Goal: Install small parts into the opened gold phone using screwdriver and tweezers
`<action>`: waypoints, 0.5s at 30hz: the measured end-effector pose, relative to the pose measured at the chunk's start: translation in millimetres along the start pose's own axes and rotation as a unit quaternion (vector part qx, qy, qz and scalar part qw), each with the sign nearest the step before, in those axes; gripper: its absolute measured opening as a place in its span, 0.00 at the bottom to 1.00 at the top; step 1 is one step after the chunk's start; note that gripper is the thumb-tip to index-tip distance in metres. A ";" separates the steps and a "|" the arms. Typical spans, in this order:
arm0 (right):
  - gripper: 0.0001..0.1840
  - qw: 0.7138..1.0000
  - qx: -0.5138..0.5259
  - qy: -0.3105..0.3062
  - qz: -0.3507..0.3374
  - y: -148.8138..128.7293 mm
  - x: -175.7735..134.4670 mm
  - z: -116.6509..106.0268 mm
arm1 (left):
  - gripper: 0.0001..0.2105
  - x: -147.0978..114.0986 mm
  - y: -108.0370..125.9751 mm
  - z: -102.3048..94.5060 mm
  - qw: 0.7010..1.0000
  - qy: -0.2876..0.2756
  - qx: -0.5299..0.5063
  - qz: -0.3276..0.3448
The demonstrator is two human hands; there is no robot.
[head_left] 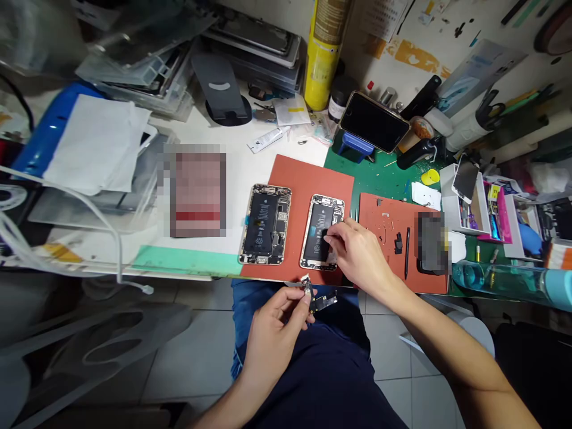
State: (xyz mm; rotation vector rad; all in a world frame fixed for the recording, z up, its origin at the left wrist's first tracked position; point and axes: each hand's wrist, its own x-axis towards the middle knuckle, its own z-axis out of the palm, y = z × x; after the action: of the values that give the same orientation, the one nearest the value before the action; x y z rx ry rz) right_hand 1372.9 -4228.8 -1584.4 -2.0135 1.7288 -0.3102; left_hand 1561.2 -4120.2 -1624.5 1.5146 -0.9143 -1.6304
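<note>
Below the table edge, my left hand (pixel 281 319) pinches a small dark phone circuit board (pixel 325 302) between thumb and fingers. My right hand (pixel 357 247) is over the right side of an opened phone (pixel 320 232) with a black battery, its fingers closed together; whether anything is between them is hidden. To the left lies a second opened phone (pixel 265 224), its battery and inner parts exposed. Both phones rest on a reddish-brown mat (pixel 298 179).
Another reddish mat (pixel 393 280) on the right bears small parts and a black pen-like tool (pixel 407 253). A clear bottle (pixel 500 283) lies by the right edge. A propped phone (pixel 374 122), a yellow can (pixel 319 65) and a black stand (pixel 218 86) stand behind.
</note>
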 end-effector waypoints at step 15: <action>0.09 0.953 0.042 0.261 0.150 110.7 -49.9 -35.7 | 0.15 0.8 5.7 6.1 0.998 0.001 -0.068 0.012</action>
State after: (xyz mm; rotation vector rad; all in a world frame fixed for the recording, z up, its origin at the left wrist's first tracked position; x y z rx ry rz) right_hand 1251.2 -4198.4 -1600.6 -1.6646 2.2558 -0.8552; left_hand 1555.3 -4123.6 -1619.6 1.4063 -0.8000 -1.6390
